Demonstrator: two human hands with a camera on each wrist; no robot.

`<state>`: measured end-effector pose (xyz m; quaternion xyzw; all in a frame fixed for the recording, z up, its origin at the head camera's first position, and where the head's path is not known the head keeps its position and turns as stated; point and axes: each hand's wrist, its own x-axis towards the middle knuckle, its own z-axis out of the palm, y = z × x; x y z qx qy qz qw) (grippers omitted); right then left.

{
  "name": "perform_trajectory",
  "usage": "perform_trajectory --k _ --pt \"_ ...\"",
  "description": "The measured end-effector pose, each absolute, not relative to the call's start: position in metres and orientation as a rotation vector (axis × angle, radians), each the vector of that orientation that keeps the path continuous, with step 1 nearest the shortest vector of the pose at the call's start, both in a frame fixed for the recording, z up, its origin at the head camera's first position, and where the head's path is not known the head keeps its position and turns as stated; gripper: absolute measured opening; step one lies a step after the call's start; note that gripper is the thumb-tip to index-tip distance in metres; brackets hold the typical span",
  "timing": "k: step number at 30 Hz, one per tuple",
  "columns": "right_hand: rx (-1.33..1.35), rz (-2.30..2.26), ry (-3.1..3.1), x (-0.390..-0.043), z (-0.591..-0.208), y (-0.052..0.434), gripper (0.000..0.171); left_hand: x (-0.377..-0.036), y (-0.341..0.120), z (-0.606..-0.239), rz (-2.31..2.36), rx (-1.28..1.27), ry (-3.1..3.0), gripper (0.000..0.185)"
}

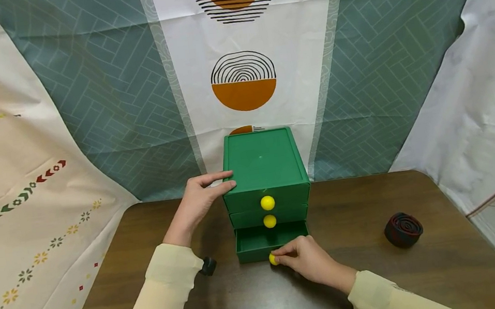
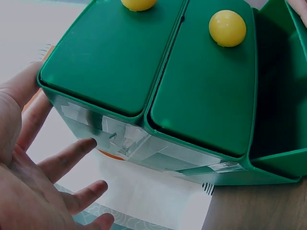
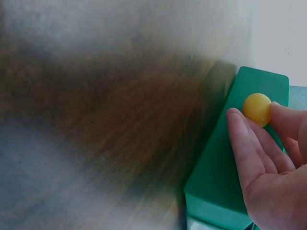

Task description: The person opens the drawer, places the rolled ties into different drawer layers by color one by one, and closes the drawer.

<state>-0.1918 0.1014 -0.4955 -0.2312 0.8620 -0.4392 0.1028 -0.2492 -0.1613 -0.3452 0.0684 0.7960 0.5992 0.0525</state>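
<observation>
A green three-drawer chest (image 1: 261,160) with yellow ball knobs stands on the brown table (image 1: 376,273). Its bottom drawer (image 1: 268,238) is pulled out partway and looks empty. My right hand (image 1: 280,256) pinches that drawer's yellow knob (image 1: 273,259); in the right wrist view the fingers (image 3: 240,139) close round the knob (image 3: 257,109). My left hand (image 1: 225,180) rests against the chest's top left corner, thumb along the top edge. The left wrist view has its straight fingers (image 2: 72,153) touching the taped side of the chest (image 2: 144,62). The top knob (image 1: 267,202) and middle knob (image 1: 270,221) sit on closed drawers.
A black coiled roll (image 1: 403,229) with red lines lies on the table's right side. Patterned cloths hang behind the chest and down both sides. The table's front edge is out of view below my sleeves.
</observation>
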Motion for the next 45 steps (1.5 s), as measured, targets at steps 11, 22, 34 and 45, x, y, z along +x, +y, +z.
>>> perform_trajectory --k 11,22,34,45 --pt "-0.7 -1.301 2.553 -0.187 -0.496 0.103 0.023 -0.247 -0.159 -0.339 1.79 0.195 2.437 0.04" --pt "-0.704 -1.315 2.495 -0.177 -0.494 0.105 0.022 -0.246 -0.159 -0.338 1.78 0.187 2.434 0.041" --pt "-0.658 -1.294 2.485 -0.166 -0.495 0.103 0.024 -0.247 -0.159 -0.34 1.772 0.182 2.437 0.04" --pt "-0.696 -1.333 2.417 -0.16 -0.496 0.104 0.024 -0.245 -0.159 -0.339 1.773 0.189 2.429 0.04"
